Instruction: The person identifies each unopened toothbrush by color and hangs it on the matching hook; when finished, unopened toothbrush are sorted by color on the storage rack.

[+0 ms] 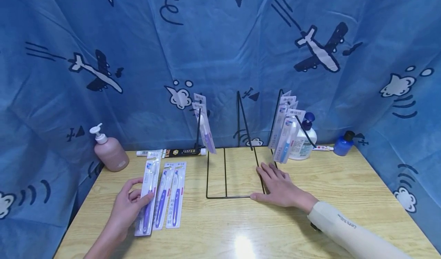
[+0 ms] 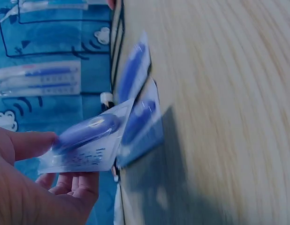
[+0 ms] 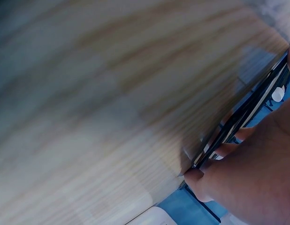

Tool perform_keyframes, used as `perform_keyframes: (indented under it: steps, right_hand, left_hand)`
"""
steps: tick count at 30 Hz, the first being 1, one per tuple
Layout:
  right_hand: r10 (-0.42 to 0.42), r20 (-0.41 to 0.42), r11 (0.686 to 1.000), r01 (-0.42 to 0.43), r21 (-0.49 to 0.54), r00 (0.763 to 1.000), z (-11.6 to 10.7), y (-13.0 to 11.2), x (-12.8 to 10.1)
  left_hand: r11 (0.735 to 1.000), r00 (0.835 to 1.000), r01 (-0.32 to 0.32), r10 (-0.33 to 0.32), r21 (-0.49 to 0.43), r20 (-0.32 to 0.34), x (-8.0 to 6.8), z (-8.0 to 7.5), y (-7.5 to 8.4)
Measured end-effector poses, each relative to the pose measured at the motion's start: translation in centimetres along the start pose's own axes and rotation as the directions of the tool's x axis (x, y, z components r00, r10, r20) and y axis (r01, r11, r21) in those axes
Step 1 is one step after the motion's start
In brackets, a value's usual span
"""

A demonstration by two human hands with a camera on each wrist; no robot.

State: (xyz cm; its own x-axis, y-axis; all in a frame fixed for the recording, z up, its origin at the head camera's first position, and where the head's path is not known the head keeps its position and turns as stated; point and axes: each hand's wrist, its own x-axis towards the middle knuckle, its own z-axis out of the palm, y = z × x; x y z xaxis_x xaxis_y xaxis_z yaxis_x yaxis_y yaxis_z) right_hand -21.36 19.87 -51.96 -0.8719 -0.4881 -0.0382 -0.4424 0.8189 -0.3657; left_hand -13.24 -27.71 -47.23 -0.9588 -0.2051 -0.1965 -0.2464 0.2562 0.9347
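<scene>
Toothbrush packs in clear plastic with purple and blue brushes are what you are working with: several already hang on the black wire display rack (image 1: 237, 167), some at its left post (image 1: 205, 127) and more at its right (image 1: 287, 134). Three packs lie side by side on the pale wooden table (image 1: 344, 190). Your left hand (image 1: 129, 207) pinches the leftmost pack (image 1: 149, 196), thumb on top, lifting its edge. Your right hand (image 1: 280, 190) rests flat, fingers straight, on the rack's base. By my reckoning, three remain to hang.

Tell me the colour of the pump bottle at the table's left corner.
Dusty pink pump bottle, clearest in the head view.
</scene>
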Motion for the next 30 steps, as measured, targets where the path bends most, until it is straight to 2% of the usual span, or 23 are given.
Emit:
perform_keyframes:
  steps: [4, 9, 12, 15, 20, 25, 30]
  right_hand:
    - [-0.003, 0.000, 1.000, 0.003, -0.001, 1.000, 0.0, -0.1, 0.0]
    - [-0.004, -0.001, 1.000, 0.004, -0.003, 1.000, 0.0, -0.1, 0.0]
    - [-0.006, 0.002, 1.000, 0.006, 0.004, 1.000, -0.1, -0.1, 0.0]
    - [-0.005, 0.008, 1.000, 0.005, 0.010, 1.000, -0.1, -0.1, 0.0]
    - [-0.002, 0.007, 1.000, 0.002, 0.003, 1.000, -0.2, -0.1, 0.0]
    - [-0.005, 0.008, 1.000, 0.005, 0.000, 1.000, -0.3, -0.2, -0.1]
    - [-0.004, 0.012, 1.000, 0.004, 0.007, 1.000, -0.3, -0.2, -0.1]
  left_hand:
    - [0.997, 0.999, -0.029, 0.031, -0.078, 0.022, -0.7, 0.9, 0.6]
    - [0.986, 0.991, -0.116, 0.122, -0.117, 0.051, -1.4, 2.2, 1.1]
    - [0.971, 0.977, -0.189, 0.201, -0.146, 0.069, -1.8, 2.9, 1.3]
    - [0.945, 0.955, -0.264, 0.284, -0.193, 0.081, -2.2, 3.5, 1.4]
    - [0.874, 0.894, -0.388, 0.434, -0.294, 0.110, -2.8, 4.3, 1.6]
    - [0.788, 0.820, -0.494, 0.563, -0.367, 0.105, -3.4, 5.2, 2.1]
    - [0.688, 0.733, -0.587, 0.675, -0.426, 0.080, -4.1, 6.3, 3.0]
